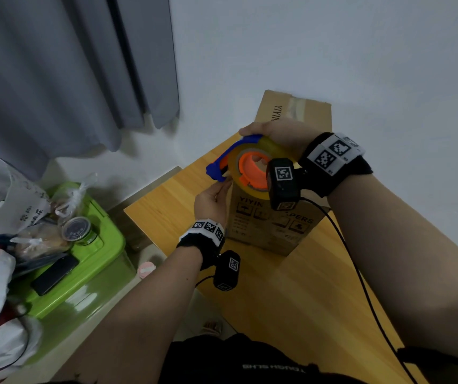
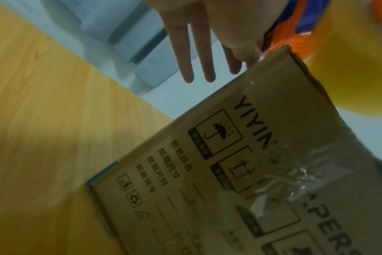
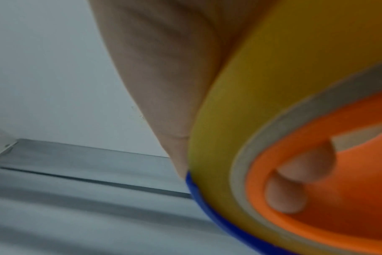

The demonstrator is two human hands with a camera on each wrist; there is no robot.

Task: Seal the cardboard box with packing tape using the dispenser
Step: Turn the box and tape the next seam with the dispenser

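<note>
Right hand gripping round tape dispenser, left hand fingers straight at cardboard box corner

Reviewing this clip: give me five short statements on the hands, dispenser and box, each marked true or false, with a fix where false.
1. The right hand grips the tape dispenser. True.
2. The dispenser lies on the wooden table. False: it is held up at the top edge of the cardboard box.
3. The dispenser has an orange hub and a blue frame. True.
4. The left hand rests flat on the green bin. False: it is raised at the dispenser's blue end.
5. The box's printed side bears no tape. False: the left wrist view shows clear tape across it.
</note>
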